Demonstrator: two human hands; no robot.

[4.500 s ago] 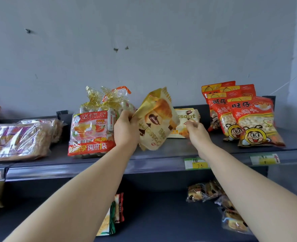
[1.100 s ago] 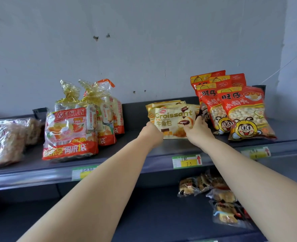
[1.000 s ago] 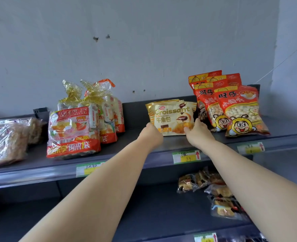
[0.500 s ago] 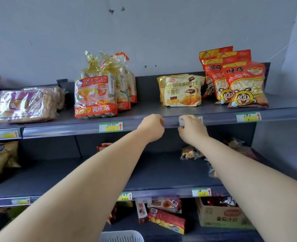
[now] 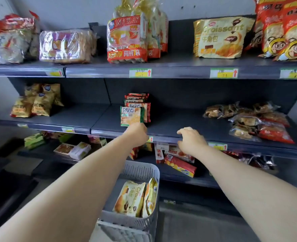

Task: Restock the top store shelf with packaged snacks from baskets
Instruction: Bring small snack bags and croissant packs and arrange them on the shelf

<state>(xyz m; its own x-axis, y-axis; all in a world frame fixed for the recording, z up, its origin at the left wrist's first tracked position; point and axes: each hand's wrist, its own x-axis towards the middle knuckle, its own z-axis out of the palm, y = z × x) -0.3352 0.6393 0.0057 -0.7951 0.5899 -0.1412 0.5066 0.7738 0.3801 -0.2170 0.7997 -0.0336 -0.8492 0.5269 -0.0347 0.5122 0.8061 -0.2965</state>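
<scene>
Both hands hung empty in front of the middle shelf; the left hand was balled into a loose fist with its fingers tucked under, gripping nothing, just below a stack of small flat packets in green and red foil. The right hand was relaxed, fingers half-curled and slightly spread, holding nothing; its fingertips were level with the shelf's front lip, though contact could not be judged.

Below the forearms stood a pale grey plastic basket with slotted walls and rounded corners; inside it, several croissant packs stood on edge, glossy cream-and-gold pillow bags packed side by side against its right wall.

On the dark matte metal top shelf, shelved croissant packs of the same kind stood upright one behind another, crinkled at the seams. Just right of them leaned puffy red-and-yellow bags printed with cartoon faces; to the left, well apart, stood tall clear bags of rice crackers with gathered gold tops. Farther left lay soft bread loaves in shiny transparent wrap — bulging and rounded.

Paper price tags sat in the shelf's front rail.
</scene>
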